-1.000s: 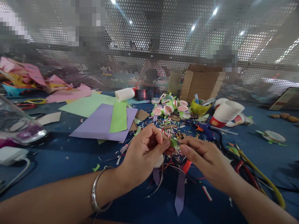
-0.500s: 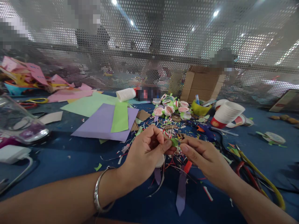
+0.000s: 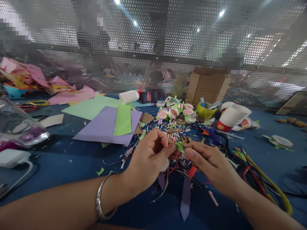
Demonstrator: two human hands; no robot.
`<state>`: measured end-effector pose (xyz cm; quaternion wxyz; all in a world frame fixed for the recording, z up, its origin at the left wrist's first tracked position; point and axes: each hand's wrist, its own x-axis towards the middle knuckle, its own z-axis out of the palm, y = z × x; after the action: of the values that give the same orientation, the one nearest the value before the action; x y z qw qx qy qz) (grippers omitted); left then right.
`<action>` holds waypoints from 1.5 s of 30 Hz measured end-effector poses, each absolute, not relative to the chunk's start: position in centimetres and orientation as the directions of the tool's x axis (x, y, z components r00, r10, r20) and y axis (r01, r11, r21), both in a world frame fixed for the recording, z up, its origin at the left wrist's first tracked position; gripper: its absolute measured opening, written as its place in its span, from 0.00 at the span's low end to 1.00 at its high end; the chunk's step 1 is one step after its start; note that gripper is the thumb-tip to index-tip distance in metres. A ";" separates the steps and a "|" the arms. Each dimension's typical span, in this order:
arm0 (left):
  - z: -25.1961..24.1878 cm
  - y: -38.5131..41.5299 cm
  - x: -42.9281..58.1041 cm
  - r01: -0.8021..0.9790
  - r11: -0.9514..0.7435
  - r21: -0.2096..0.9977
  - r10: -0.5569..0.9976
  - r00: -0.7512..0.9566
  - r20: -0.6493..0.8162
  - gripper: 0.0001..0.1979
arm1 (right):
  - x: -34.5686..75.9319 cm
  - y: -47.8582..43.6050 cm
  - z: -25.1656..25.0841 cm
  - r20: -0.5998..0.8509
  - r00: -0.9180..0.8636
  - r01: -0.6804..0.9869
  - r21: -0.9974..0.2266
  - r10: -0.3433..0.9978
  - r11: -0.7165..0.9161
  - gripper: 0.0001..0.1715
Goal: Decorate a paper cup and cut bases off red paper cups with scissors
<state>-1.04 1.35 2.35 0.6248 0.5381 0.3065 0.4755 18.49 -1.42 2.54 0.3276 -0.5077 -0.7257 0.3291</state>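
My left hand (image 3: 151,161), with a silver bangle at its wrist, pinches a small green paper piece (image 3: 178,146) between thumb and fingertips. Just to its right, the thumb and forefinger of my right hand (image 3: 211,164) are closed together close to the green paper; what lies between them is too small to make out. Beneath my left fingers a white round piece (image 3: 164,166) shows in part. Purple paper strips (image 3: 185,199) and a small red piece (image 3: 192,172) lie below my hands among thin scraps.
Purple sheet (image 3: 103,127) and green strip (image 3: 122,120) lie left. Behind are paper-disc turtles (image 3: 174,113), a yellow bowl (image 3: 205,112) and cardboard (image 3: 208,88). Stacked cups (image 3: 236,116), a blue glue gun (image 3: 213,136) and scissors (image 3: 266,179) stand or lie right; a clear container (image 3: 21,124) is left.
The green paper at my left fingertips has turned slightly and shows a little more of its face. Both hands stay in nearly the same place.
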 end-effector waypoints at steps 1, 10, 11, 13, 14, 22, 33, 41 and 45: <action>2.4 1.4 -1.0 -0.271 -0.032 0.962 0.925 0.356 0.131 0.14 | 18.5 -1.4 2.5 0.136 -0.262 0.500 -0.828 0.955 0.255 0.25; 2.4 1.8 -1.0 -0.235 0.065 0.970 0.921 0.388 0.033 0.06 | 18.1 -0.9 2.3 0.106 -0.197 0.383 -0.907 0.975 0.176 0.21; 2.4 1.8 -1.0 -0.232 0.076 0.970 0.918 0.395 0.022 0.06 | 18.1 -0.9 2.3 0.111 -0.190 0.387 -0.905 0.975 0.178 0.19; 2.3 1.7 -1.0 -0.232 0.093 0.968 0.914 0.405 0.009 0.07 | 18.0 -0.9 2.3 0.120 -0.179 0.382 -0.906 0.977 0.181 0.15; 2.3 1.7 -1.0 -0.236 0.102 0.966 0.912 0.409 0.004 0.07 | 18.0 -1.0 2.3 0.128 -0.175 0.378 -0.907 0.976 0.187 0.14; 2.0 2.0 -0.6 -0.278 0.227 0.933 0.903 0.419 -0.095 0.08 | 17.8 -1.1 2.1 0.170 -0.136 0.417 -0.884 0.976 0.212 0.15; 2.1 2.0 -0.6 -0.304 0.295 0.906 0.889 0.436 -0.143 0.10 | 18.5 -1.4 0.9 0.257 -0.171 0.515 -0.799 0.951 0.309 0.13; 2.2 2.3 -0.9 -0.239 0.109 0.965 0.912 0.410 -0.001 0.10 | 18.3 -1.3 1.6 0.235 -0.144 0.486 -0.829 0.961 0.276 0.13; 2.2 2.1 -1.1 -0.142 -0.059 0.988 0.909 0.402 0.113 0.08 | 17.9 -1.3 2.3 0.212 -0.135 0.414 -0.875 0.968 0.250 0.09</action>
<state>-1.11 2.14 2.23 0.6017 0.5822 0.3291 0.4367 17.95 -1.32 2.26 0.4121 -0.5123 -0.6745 0.3358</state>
